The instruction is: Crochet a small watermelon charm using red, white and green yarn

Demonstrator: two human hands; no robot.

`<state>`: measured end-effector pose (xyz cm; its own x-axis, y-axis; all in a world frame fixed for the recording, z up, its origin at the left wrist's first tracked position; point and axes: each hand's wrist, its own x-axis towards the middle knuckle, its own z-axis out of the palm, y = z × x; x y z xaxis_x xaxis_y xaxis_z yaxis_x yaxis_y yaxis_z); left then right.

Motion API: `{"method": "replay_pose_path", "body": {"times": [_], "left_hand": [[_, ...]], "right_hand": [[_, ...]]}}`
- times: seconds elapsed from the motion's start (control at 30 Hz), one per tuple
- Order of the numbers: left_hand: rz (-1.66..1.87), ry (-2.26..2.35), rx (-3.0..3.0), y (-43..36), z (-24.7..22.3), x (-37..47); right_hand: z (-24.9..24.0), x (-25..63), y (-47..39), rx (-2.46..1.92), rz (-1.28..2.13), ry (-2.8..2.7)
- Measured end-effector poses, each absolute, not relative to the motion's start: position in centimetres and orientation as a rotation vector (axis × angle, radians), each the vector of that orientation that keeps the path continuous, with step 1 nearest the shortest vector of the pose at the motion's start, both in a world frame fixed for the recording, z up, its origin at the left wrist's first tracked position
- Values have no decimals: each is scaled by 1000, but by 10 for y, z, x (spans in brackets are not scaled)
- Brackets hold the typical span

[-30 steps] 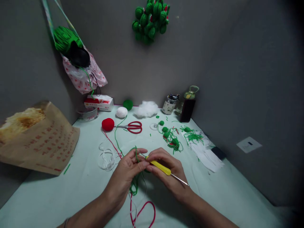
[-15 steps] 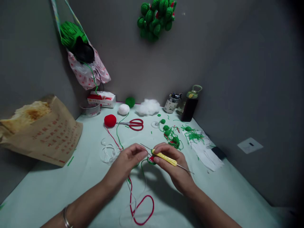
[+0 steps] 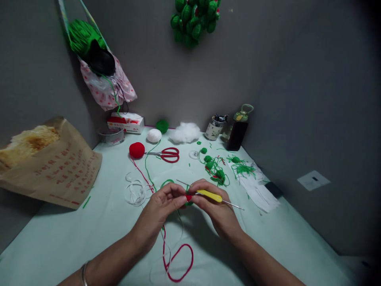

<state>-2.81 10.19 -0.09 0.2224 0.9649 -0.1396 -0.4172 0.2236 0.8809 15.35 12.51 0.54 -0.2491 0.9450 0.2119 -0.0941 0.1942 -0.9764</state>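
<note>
Between my fingertips sits a small red and green crochet piece (image 3: 188, 198), partly covered by them. My left hand (image 3: 166, 204) pinches its left side. My right hand (image 3: 213, 202) grips its right side and also holds a yellow-handled crochet hook (image 3: 210, 196), the metal shaft pointing up and left past the piece. Red yarn (image 3: 193, 258) runs beneath my left hand and loops on the table in front of me. Thin white and green strands hang below the piece. Loose white yarn (image 3: 136, 192) lies tangled left of my left hand.
Red-handled scissors (image 3: 169, 155) lie beyond my hands, beside a red yarn ball (image 3: 137, 150). White stuffing (image 3: 185, 133), a pen cup (image 3: 214, 128) and a bottle (image 3: 241, 116) stand along the wall. Green crochet pieces (image 3: 219, 174) lie right; a paper bag with flatbread (image 3: 68, 171) is left.
My left fingers have come in to the crochet piece, which now shows more red between both hands. The hook has turned slightly in my right hand. The view has shifted a little.
</note>
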Motion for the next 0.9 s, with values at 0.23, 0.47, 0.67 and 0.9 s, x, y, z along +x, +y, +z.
{"method": "replay_pose_path", "body": {"times": [0.23,0.47,0.67,0.9], "left_hand": [[1072,861,875,106,-2,-30],[953,860,991,117,2,-45],[849,754,794,114,8,-42],[856,712,761,114,8,-43]], "right_hand": [[11,150,122,-926,1257,-1457],[12,154,120,-890,1433,-1487],[7,155,120,-699,1651,-1298],[5,153,121,-595,1767,-1171]]}}
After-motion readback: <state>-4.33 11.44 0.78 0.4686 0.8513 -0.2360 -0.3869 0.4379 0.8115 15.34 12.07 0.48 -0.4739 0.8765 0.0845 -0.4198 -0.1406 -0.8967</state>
